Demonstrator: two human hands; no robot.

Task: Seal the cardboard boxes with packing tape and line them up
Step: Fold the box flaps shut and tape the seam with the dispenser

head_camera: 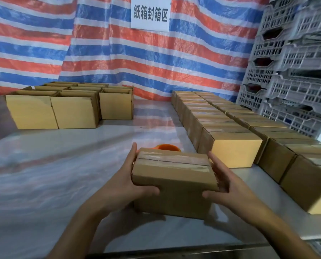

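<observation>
Left hand (126, 181), right hand (228, 186), both gripping

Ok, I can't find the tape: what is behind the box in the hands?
An orange rounded thing shows just behind the held box. Only its top is visible; the box covers the rest, so I cannot identify it.

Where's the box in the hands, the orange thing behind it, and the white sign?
taped box (172, 162): head view, taped top face.
orange object (168, 147): head view, visible rim.
white sign (150, 14): head view, sheet's middle.

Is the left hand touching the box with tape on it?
Touching. The head view shows the left hand gripping the taped box at its end.
</observation>
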